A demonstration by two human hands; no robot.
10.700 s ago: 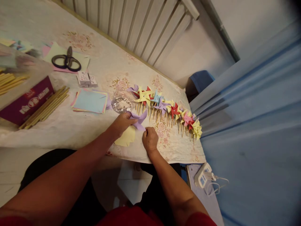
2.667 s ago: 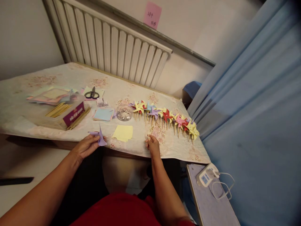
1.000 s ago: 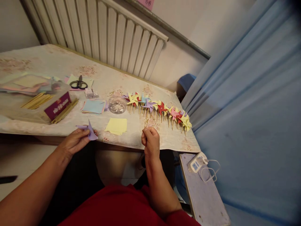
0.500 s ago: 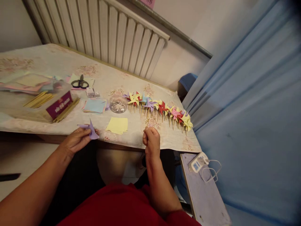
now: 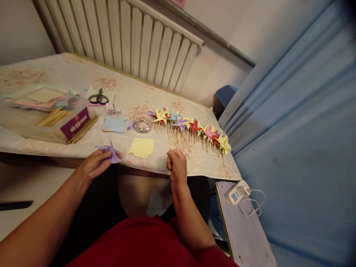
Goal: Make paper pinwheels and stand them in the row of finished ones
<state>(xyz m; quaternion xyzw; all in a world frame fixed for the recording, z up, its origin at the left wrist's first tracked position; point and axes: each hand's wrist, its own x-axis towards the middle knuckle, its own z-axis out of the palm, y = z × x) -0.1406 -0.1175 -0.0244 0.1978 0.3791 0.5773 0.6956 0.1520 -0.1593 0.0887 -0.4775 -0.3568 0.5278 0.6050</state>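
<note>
A purple paper pinwheel [image 5: 113, 154] with curled blades is pinched in my left hand [image 5: 97, 163], just above the table's front edge. Farther right, my right hand [image 5: 177, 165] is closed with its fingers pressed together; whatever it grips is hidden or too small to name. Between the hands lies a stack of yellow paper squares [image 5: 141, 147]. Behind it stands a round clear dish [image 5: 142, 123] of small shiny pins. A row of finished paper pinwheels [image 5: 194, 127] on sticks, in several colours, runs along the table beyond my right hand.
On the left, a clear plastic box [image 5: 58, 135] holds thin wooden sticks [image 5: 53, 118]. Blue-topped paper squares [image 5: 115, 124], small boxes [image 5: 112, 109] and black-handled scissors [image 5: 98, 98] lie nearby. A white power adapter [image 5: 236, 193] with a cable rests on a bench [image 5: 244, 230] at right, beside a blue curtain [image 5: 292, 148].
The whole view has shifted slightly, with the table's contents sitting a little farther right. My right hand has moved slightly left toward the yellow paper. Both hands keep their closed poses.
</note>
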